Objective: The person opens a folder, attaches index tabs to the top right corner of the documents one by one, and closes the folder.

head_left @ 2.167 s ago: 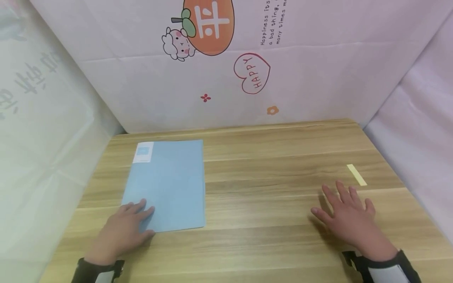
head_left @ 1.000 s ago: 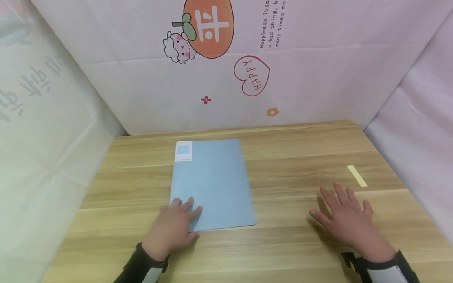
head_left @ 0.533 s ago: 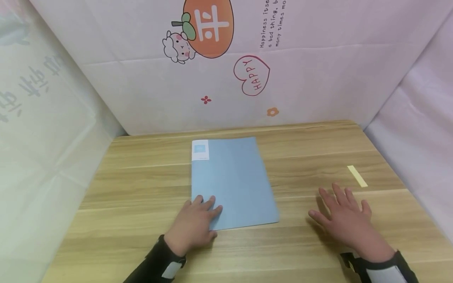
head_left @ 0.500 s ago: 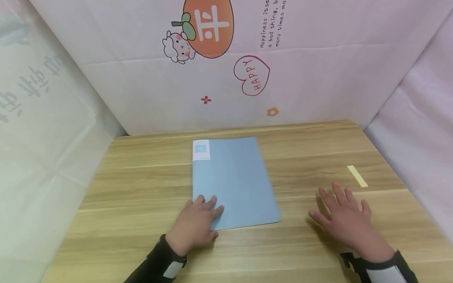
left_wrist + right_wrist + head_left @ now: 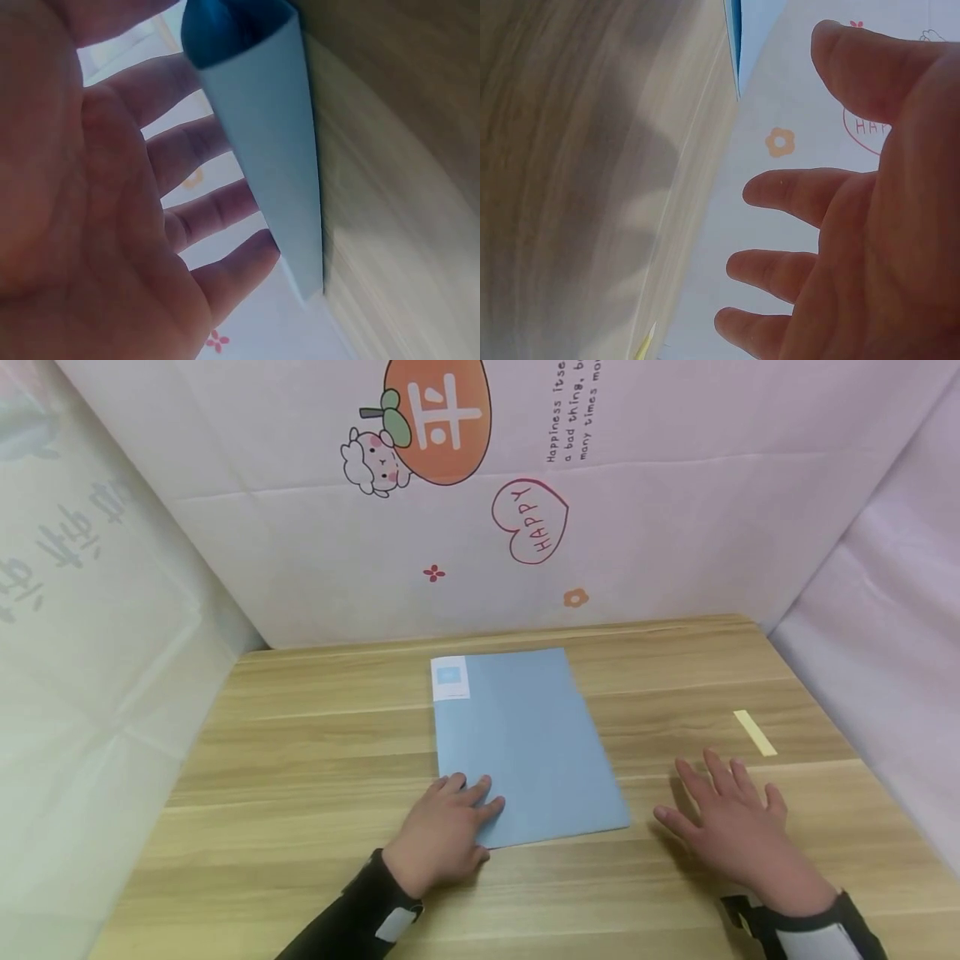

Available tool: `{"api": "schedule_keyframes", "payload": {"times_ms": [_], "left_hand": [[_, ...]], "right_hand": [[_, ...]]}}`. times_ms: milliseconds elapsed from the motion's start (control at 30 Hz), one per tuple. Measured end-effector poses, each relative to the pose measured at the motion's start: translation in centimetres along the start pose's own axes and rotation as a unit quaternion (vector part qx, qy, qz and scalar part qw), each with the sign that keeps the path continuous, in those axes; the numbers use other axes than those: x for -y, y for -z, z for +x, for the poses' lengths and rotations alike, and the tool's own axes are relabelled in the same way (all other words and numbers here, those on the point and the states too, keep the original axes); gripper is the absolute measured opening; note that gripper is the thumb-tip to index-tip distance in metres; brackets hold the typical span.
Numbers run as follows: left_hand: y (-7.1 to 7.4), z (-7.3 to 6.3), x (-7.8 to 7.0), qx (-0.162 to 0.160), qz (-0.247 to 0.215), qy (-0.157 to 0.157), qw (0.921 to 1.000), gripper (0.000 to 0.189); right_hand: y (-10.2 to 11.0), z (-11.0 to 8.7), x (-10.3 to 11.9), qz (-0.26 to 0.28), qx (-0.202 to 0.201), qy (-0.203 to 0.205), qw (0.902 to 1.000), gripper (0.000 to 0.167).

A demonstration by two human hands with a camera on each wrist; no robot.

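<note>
A light blue file folder with a white label at its top left corner lies flat near the middle of the wooden table. My left hand rests on its lower left corner, fingers spread over the cover and thumb by the near edge. The left wrist view shows the extended fingers touching the folder's rounded spine, whose end gapes on a dark blue inside. To the right of the folder, my right hand hovers palm down over the table with fingers spread, holding nothing. Only the folder's corner shows in the right wrist view.
A pale yellow strip lies on the table beyond my right fingers. Printed white cloth hangs behind the table, with more white cloth along both sides.
The folder has slid from the left side of the table to the middle along with my left hand, turning slightly as it moved. My right hand has barely shifted.
</note>
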State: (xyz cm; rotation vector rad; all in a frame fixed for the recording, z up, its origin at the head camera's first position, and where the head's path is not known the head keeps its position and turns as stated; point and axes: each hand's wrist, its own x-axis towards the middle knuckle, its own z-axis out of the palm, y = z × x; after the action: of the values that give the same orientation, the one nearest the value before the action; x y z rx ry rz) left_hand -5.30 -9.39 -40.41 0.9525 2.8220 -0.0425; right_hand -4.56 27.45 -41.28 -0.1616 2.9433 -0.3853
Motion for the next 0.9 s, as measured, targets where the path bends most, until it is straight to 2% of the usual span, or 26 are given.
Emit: {"api": "schedule_keyframes", "payload": {"times_ms": [333,900], "left_hand": [[-0.3,1.2,-1.4,-0.004,0.016,-0.011,0.9998,0.062],[-0.8,3.2,-2.4,-0.023,-0.012,-0.052,0.9983,0.058]], "right_hand": [[-0.2,-0.1,-0.4,0.003,0.001,-0.001,1.0,0.091],[0.0,-0.1,-0.9,0.004,0.006,-0.004,1.0,0.092]]}}
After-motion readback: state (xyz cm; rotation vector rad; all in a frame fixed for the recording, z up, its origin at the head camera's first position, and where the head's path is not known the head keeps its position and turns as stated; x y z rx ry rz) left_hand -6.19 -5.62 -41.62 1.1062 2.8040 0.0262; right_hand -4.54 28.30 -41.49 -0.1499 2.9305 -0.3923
